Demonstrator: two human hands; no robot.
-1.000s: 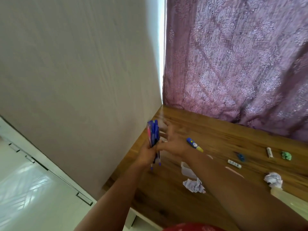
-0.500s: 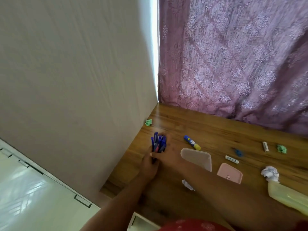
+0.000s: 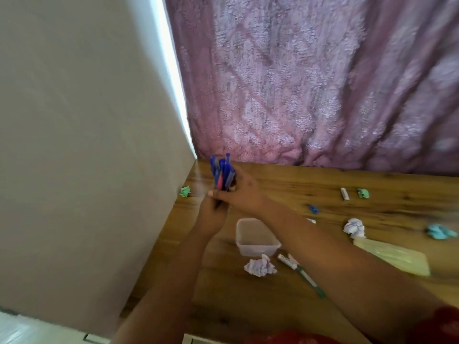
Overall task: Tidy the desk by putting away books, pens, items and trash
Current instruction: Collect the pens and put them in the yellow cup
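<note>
Left hand (image 3: 211, 214) clamped round bundle of pens (image 3: 222, 173), upright, far-left corner of surface (image 3: 248, 306). Right hand (image 3: 239, 192) cupped against bundle, squaring it. Best: level tips, keep grip firm, then lower into clear tub (image 3: 255, 238) nearby; green pen (image 3: 301, 274) left.

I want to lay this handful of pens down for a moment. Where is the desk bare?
Bare wood runs along the curtain, behind the glue stick. The near edge left of the white paper ball is also free. It is crowded around the clear tub and green marker.
</note>
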